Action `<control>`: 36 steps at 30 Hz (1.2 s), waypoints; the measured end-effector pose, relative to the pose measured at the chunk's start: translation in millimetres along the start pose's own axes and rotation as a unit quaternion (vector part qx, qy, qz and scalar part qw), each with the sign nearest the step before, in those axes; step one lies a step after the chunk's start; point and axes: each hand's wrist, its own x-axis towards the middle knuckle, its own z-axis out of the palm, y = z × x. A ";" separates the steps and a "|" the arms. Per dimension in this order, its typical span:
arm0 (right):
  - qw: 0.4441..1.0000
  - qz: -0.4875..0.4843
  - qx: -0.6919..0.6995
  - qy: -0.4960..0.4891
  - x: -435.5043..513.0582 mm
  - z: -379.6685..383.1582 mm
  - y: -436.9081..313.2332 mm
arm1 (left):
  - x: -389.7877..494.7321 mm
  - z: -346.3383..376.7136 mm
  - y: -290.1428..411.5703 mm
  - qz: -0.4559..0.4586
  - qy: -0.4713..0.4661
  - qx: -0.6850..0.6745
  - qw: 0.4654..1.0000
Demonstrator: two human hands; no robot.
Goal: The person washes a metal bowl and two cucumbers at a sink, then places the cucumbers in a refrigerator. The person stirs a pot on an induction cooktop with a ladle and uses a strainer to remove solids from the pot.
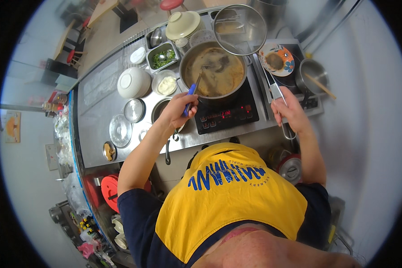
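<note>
My left hand (178, 109) is closed around a blue-handled metal utensil (191, 91). Its tip reaches into the brown liquid (209, 75) of a wide metal pot (222, 96), so its exact kind is hidden. The pot stands on a black induction cooktop (226, 122) with a lit red display. In my right hand (289, 112) is the long handle of a round wire-mesh strainer (240, 29). The strainer's bowl is raised over the far right side of the pot, above the liquid.
Right of the pot, a flowered plate (287, 53) holds brown matter near a saucepan (310, 82). Chopped greens (164, 58) fill a steel container on the left. An overturned white bowl (134, 82) stands nearby. A pan handle (168, 152) juts past the counter's front edge.
</note>
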 end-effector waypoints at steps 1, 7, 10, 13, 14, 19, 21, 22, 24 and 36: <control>1.000 -0.004 -0.006 0.002 -0.8 0.7 -0.3 | -5.6 2.0 -1.1 0.017 -0.002 0.053 0.998; 0.998 0.003 -0.049 0.028 -5.6 1.1 -0.7 | -37.8 -9.9 2.5 0.083 -0.015 0.330 0.940; 0.998 0.001 -0.045 0.032 -5.1 2.9 0.0 | -52.9 -7.9 -0.5 0.100 -0.003 0.375 0.922; 0.998 0.001 -0.057 0.038 -4.7 5.9 -0.9 | -67.3 -6.2 -8.8 0.131 0.014 0.381 0.915; 0.997 -0.003 -0.065 0.037 -3.9 6.4 -0.7 | -72.4 -5.5 -9.9 0.128 0.020 0.370 0.920; 0.994 -0.013 -0.095 0.043 -3.2 7.3 0.5 | -78.9 -21.7 -12.2 0.120 -0.017 0.242 0.963; 0.995 -0.010 -0.094 0.039 -2.1 8.4 0.6 | -79.5 -27.2 -12.8 0.105 -0.050 0.131 0.984; 0.995 -0.008 -0.093 0.037 -1.3 9.3 0.7 | -80.0 -27.8 -13.3 0.100 -0.064 0.067 0.991; 0.995 -0.009 -0.094 0.033 -0.3 11.5 0.7 | -79.3 -31.5 -15.3 0.095 -0.088 -0.029 0.991; 0.994 -0.037 -0.078 0.065 -4.5 21.6 0.2 | -88.8 -55.6 -10.8 0.104 -0.146 -0.075 0.981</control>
